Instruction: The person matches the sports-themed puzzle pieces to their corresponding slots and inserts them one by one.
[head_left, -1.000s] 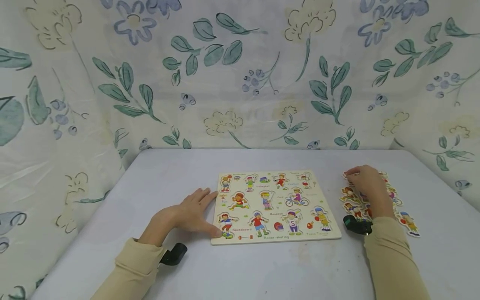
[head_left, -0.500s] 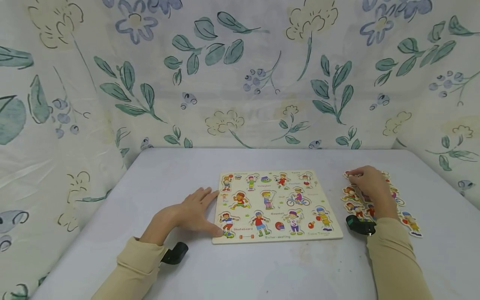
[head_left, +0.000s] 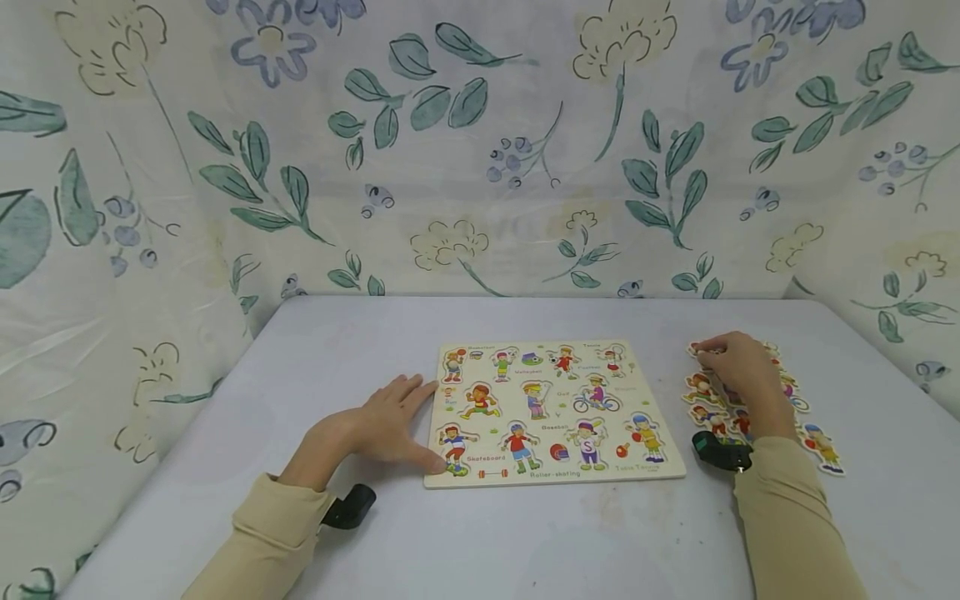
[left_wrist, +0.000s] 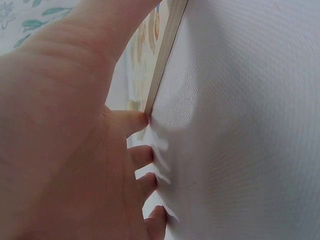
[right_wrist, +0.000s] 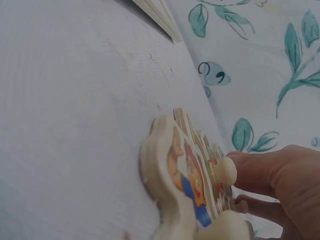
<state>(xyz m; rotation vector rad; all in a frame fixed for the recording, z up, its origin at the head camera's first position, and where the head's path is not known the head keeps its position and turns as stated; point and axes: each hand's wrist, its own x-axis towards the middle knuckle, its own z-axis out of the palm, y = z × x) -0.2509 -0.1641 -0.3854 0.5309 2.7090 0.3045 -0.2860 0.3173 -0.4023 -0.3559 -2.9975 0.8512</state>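
Observation:
A wooden peg puzzle board [head_left: 555,412] with printed sports figures lies flat on the table. My left hand [head_left: 382,425] rests spread at its left side, thumb at the near left corner. In the left wrist view the fingertips [left_wrist: 141,156] are down on the table beside the board's edge [left_wrist: 167,50]. To the right of the board, my right hand [head_left: 738,367] reaches over a cluster of wooden puzzle pieces [head_left: 701,387] and pinches at a knobbed piece on the far left of the cluster. In the right wrist view the thumb [right_wrist: 255,170] is right at a round knob [right_wrist: 226,171]; the hand partly hides the pieces.
A single puzzle piece [head_left: 822,448] lies at the near right of the cluster. Wrist cameras [head_left: 349,507] are strapped on both arms. The white table [head_left: 570,542] ends at a floral curtain [head_left: 517,208] behind and at the sides.
The head view has shifted very slightly. Both hands, the board and the pieces stay practically where they were.

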